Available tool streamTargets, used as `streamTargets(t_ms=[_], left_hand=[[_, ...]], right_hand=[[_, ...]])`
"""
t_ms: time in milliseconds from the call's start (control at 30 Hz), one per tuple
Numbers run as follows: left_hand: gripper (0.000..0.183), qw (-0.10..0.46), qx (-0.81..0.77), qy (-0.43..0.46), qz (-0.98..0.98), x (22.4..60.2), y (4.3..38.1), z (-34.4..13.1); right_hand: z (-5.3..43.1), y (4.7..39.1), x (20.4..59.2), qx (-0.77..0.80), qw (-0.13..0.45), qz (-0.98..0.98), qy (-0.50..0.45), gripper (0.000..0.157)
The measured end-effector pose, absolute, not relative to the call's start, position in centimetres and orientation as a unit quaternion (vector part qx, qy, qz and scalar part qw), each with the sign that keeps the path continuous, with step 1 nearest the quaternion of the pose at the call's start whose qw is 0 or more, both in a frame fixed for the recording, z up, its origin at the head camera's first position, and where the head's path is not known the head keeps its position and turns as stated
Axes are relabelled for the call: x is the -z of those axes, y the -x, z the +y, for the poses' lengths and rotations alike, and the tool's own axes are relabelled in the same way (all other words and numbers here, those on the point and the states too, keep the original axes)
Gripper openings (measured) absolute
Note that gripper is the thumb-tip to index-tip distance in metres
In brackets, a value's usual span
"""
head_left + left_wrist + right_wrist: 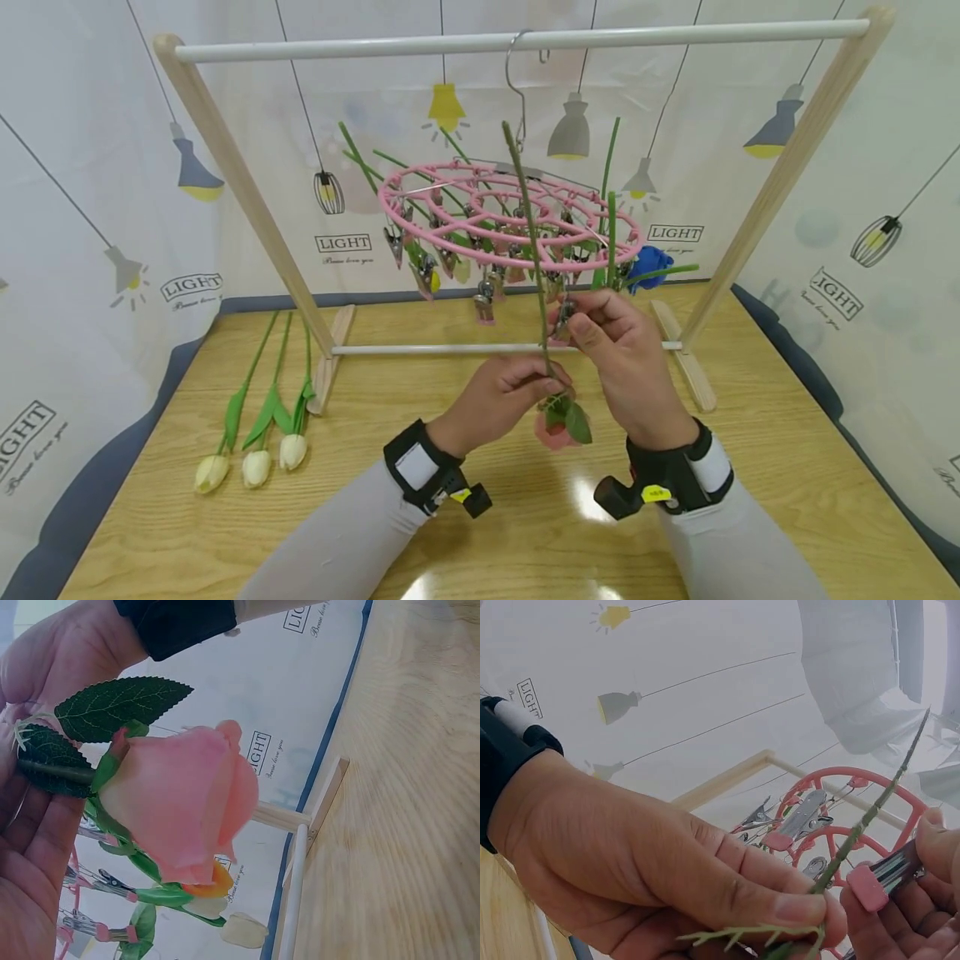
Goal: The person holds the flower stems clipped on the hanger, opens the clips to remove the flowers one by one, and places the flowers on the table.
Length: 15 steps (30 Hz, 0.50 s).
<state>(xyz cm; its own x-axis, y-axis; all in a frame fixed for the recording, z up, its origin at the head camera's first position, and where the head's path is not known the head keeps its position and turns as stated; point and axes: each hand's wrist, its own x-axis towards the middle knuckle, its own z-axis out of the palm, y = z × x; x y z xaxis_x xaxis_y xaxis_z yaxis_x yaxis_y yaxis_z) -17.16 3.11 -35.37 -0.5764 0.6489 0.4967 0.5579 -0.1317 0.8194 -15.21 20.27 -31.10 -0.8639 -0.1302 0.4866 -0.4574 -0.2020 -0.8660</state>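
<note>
A pink rose point(553, 435) hangs head down in my left hand point(498, 402), which pinches its green stem point(534, 250) just above the leaves. The stem rises in front of the pink round clip hanger point(465, 237). My right hand point(637, 371) grips a metal clip point(564, 315) with pink tips under the hanger's near rim. In the right wrist view the clip point(885, 879) is between the right fingers, beside the stem point(870, 814). The bloom point(180, 802) fills the middle of the left wrist view, with dark green leaves point(124, 709) above it.
The hanger hangs by its hook point(516, 92) from a white rail point(360, 47) on wooden posts. Several flowers, including a blue rose point(649, 268), are clipped to it, stems upward. Three pale tulips point(257, 468) lie on the wooden table point(225, 550) at left.
</note>
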Motion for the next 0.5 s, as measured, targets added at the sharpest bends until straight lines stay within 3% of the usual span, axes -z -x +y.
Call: streamTargets(t_ms=[500], left_hand=[[0.017,0.027,-0.605,-0.426,0.673,36.1,17.1,0.0]], right_hand=[[20.3,15.4,31.0,-0.745,0.106,-0.622,-0.218,0.030]])
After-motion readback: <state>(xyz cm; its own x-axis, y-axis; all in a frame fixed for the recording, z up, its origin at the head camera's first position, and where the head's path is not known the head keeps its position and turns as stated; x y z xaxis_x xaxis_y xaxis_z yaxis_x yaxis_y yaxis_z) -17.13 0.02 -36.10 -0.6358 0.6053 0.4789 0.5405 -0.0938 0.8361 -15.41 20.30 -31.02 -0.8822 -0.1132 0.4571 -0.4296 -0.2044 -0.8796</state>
